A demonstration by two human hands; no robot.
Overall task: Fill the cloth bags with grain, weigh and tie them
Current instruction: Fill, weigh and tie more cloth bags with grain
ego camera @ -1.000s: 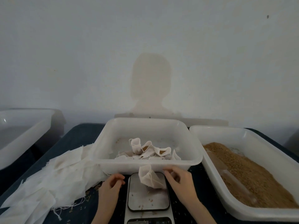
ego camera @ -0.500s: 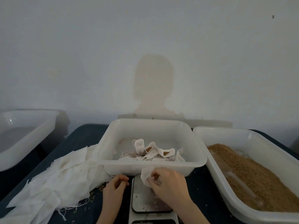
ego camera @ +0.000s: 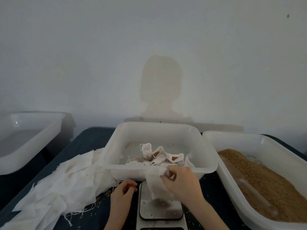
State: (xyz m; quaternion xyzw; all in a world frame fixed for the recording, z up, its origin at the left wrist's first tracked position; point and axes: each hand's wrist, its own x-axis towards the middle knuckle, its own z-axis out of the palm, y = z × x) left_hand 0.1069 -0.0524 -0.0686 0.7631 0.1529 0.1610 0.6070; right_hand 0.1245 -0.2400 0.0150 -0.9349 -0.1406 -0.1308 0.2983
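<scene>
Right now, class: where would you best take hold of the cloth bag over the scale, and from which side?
Probably at its open top edge, from above. The cloth bag is limp and hangs mouth-up over the scale, so pinching the rim keeps the grain in. The right hand already grips it there; the left hand rests beside the scale.

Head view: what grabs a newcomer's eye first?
The right hand gripping a white cloth bag over the scale, front and centre. At right, a white tub heaped with brown grain; in the middle tub behind the scale, a few filled bags. A pile of empty cloth bags spreads to the left.
</scene>
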